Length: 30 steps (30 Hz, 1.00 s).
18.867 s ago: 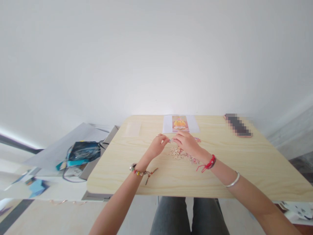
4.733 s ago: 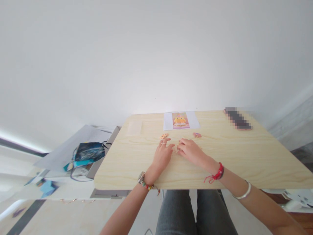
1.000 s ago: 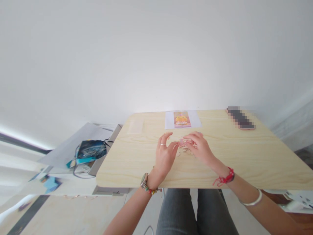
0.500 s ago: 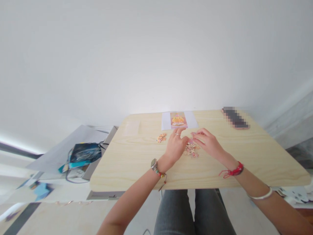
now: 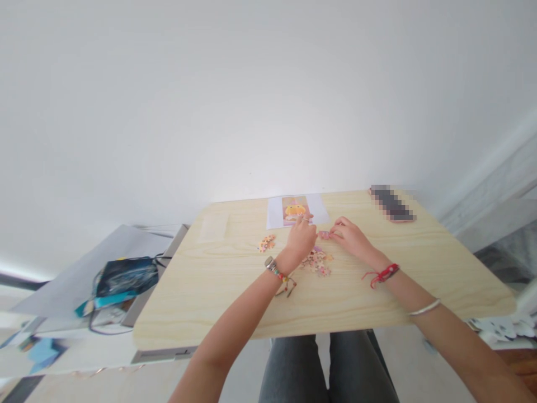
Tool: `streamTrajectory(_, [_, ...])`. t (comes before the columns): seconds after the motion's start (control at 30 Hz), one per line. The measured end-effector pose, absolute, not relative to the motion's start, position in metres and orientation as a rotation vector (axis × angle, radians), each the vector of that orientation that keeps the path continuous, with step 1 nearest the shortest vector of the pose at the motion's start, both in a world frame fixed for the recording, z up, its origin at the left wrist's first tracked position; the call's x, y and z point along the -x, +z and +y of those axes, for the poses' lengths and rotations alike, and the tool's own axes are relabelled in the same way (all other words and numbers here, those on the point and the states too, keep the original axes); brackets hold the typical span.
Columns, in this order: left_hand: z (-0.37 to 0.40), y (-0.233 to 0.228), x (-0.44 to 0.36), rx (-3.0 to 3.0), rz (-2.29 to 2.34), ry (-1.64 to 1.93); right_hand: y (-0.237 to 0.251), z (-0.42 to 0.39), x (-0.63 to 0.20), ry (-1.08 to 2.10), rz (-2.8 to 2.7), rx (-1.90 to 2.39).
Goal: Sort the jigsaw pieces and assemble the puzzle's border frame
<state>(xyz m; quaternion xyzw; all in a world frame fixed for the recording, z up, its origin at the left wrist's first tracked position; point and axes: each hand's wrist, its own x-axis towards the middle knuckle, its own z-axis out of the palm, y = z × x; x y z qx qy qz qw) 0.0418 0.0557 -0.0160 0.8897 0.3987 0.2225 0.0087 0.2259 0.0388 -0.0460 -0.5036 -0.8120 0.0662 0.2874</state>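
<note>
A small pink strip of jigsaw puzzle pieces (image 5: 324, 235) lies between my two hands, near the lower edge of a printed sheet. My right hand (image 5: 351, 238) pinches its right end between thumb and fingers. At the left end is my left hand (image 5: 300, 242), thumb and index drawn together and the other fingers pointing forward over the sheet; what its fingertips hold is too small to make out. Just below the hands is a loose heap of puzzle pieces (image 5: 319, 262), pink and tan. A smaller pile of yellow-orange pieces (image 5: 266, 243) sits to the left.
The white sheet (image 5: 274, 212) bears a picture of a yellow figure and lies at the table's back. A phone (image 5: 392, 204), pixelated, rests at the back right. A pale translucent rectangle (image 5: 213, 226) is at the left. Beyond the table (image 5: 201, 302) stands a box with a dark bag (image 5: 128, 277).
The view has shifted, so the table appears slightly to the left. My hands have moved slightly apart, and the pink strip now shows between them. My left hand has tipped forward toward the sheet.
</note>
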Motion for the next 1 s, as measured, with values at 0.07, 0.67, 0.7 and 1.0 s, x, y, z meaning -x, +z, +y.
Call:
streamTrajectory(0.07, [0.044, -0.01, -0.016, -2.753, 1.307, 0.716, -0.043, 0.034, -0.225, 0.173, -2.157, 1.343])
streamTrajectory(0.67, [-0.02, -0.049, 0.057, -2.636, 1.419, 0.734, -0.043, -0.032, -0.112, -0.069, -2.465, 1.205])
streamTrajectory(0.7, [-0.02, -0.049, 0.057, -2.632, 1.423, 0.735, -0.045, -0.031, -0.11, -0.097, -2.471, 1.214])
streamTrajectory(1.0, [-0.017, -0.052, 0.06, -2.549, 1.384, 0.776, -0.047, -0.021, -0.113, -0.053, -2.438, 1.188])
